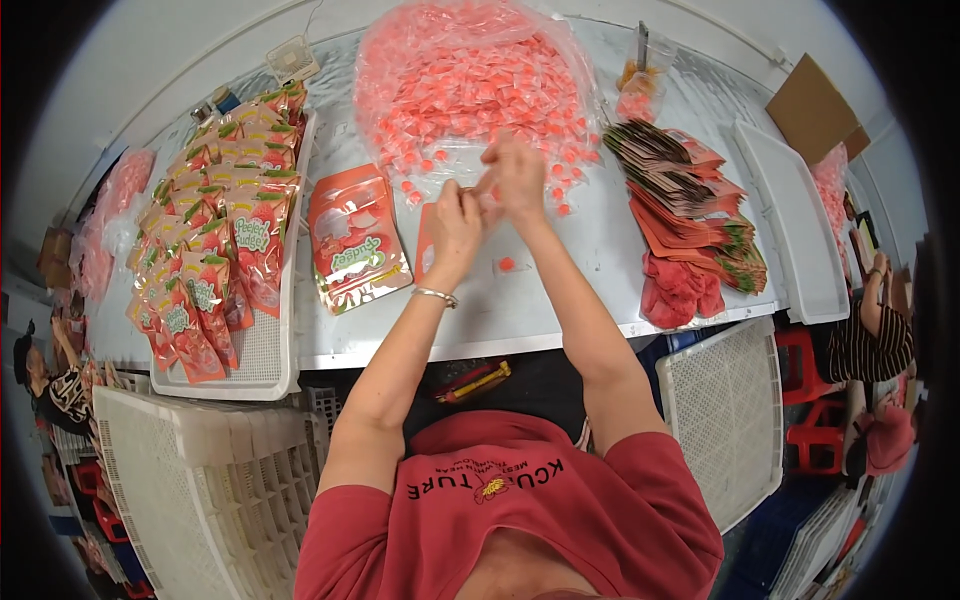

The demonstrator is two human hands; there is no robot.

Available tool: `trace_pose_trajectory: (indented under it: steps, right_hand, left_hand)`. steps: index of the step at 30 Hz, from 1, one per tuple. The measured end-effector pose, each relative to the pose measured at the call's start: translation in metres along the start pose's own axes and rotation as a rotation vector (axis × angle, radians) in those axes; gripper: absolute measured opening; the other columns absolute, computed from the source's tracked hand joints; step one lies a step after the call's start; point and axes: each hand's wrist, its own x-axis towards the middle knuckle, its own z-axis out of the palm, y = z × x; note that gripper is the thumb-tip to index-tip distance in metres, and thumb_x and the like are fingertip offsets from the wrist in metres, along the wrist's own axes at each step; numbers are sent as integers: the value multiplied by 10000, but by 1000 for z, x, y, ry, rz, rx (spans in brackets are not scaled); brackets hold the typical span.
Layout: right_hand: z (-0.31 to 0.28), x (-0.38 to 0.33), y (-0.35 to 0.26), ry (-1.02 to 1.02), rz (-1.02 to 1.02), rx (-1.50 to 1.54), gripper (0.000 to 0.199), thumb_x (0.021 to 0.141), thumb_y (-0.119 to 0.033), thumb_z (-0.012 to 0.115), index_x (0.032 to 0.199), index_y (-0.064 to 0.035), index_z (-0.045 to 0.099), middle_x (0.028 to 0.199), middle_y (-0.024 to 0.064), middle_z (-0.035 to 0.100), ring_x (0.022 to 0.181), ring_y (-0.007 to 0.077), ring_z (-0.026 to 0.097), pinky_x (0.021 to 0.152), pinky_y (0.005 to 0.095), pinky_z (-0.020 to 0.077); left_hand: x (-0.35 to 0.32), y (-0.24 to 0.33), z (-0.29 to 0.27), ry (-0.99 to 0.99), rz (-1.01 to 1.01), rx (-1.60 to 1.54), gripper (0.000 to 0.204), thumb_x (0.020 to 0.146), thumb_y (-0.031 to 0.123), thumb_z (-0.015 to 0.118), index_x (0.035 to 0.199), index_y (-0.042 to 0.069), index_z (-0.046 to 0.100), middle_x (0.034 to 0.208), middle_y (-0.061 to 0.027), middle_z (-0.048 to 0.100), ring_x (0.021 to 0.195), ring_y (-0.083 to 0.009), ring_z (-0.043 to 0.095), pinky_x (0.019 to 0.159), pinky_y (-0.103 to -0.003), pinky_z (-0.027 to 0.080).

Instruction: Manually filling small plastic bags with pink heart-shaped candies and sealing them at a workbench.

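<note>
My left hand is closed, its fingers pinched together over the table in front of me. Beside it my right hand is raised and smeared by motion, so its grip is unclear. Something pinkish shows blurred between the two hands. A coral-coloured flat piece, perhaps a pouch, is partly hidden behind my left wrist. Just beyond my hands lies a large clear plastic bag of small wrapped pink-red candies, some spilled toward me. To the left, printed red pouches lie in a flat stack. One loose candy sits nearer me.
A white tray at left holds many filled pouches. At right are fanned stacks of pouches, a crumpled red cloth and an upright white tray. Stacked crates stand below left; people work at both sides.
</note>
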Motion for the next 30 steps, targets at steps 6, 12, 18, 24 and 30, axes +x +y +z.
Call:
trace_pose_trajectory:
  steps: [6, 12, 18, 24, 30]
  right_hand:
    - [-68, -68, 67, -350, -90, -481, 192, 836, -221, 585, 832, -32, 621, 631, 104, 578, 584, 175, 563, 643, 306, 468]
    - [-92, -96, 67, -231, 53, -337, 113, 822, -89, 621, 921, -38, 600, 719, 38, 596, 588, 88, 550, 533, 239, 442]
    - [-45, -27, -51, -327, -308, -417, 187, 803, -127, 653, 954, -32, 595, 793, 60, 628, 568, 105, 546, 505, 246, 427]
    - [-45, -30, -80, -679, -399, -449, 448, 748, -297, 701, 1083, -37, 554, 1024, 114, 610, 777, 284, 613, 671, 364, 485]
    - [-48, -24, -66, -1115, -427, -584, 396, 728, -313, 704, 1013, -63, 587, 948, 121, 608, 867, 321, 591, 700, 404, 488]
  left_hand:
    - [4, -4, -24, 36, -66, -144, 188, 860, 109, 493, 751, -30, 429, 676, -210, 556, 557, -315, 510, 552, -399, 405]
    - [-5, 13, -29, -28, 23, -192, 167, 830, 72, 517, 728, -18, 420, 636, -129, 526, 515, -183, 462, 508, -323, 392]
    - [-8, 11, -28, -26, 135, -38, 105, 820, 52, 519, 775, -22, 461, 630, -131, 526, 529, -190, 494, 512, -327, 402]
    - [-3, 15, -60, -14, 33, -103, 110, 834, 54, 515, 780, -25, 460, 613, -94, 508, 526, -140, 463, 496, -301, 381]
    - [5, 27, -71, -31, 23, -134, 171, 852, 67, 499, 708, -7, 443, 583, -19, 435, 524, -83, 405, 469, -270, 344]
